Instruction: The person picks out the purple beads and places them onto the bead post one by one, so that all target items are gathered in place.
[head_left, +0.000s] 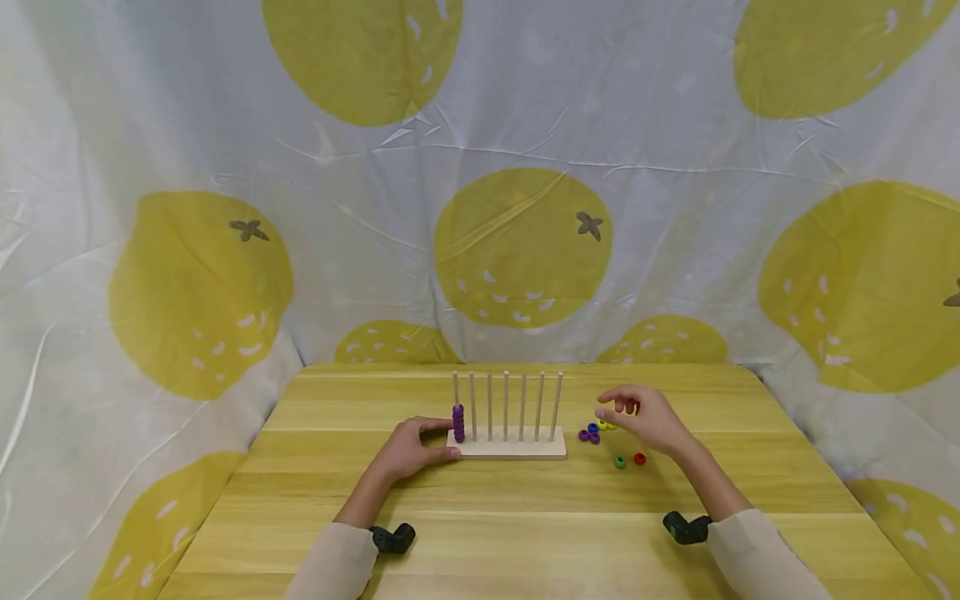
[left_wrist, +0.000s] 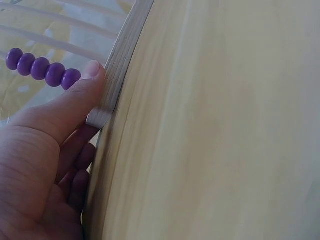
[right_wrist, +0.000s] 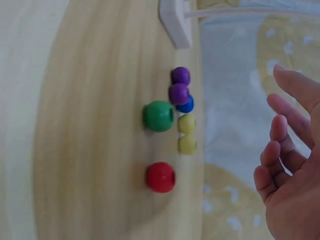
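A wooden peg stand point(head_left: 513, 449) with several upright rods rests on the table. Its leftmost rod carries a stack of purple beads point(head_left: 458, 423). My left hand point(head_left: 408, 450) grips the left end of the base, thumb along the front edge and fingers behind; in the left wrist view the thumb lies beside the purple stack point(left_wrist: 40, 69). Right of the stand, my right hand point(head_left: 645, 414) hovers over loose beads, fingers loosely bent, with nothing between them. Under it lie two purple beads point(right_wrist: 178, 94), a blue bead point(right_wrist: 186, 104) and two yellow beads point(right_wrist: 187, 144).
Nearer the front lie a green bead point(head_left: 619, 462) and a red bead point(head_left: 640, 458), slightly apart. The wooden table point(head_left: 525, 542) ends at a lemon-print cloth point(head_left: 525, 125) hanging behind and at the sides. Both wrists wear dark camera mounts point(head_left: 393, 539).
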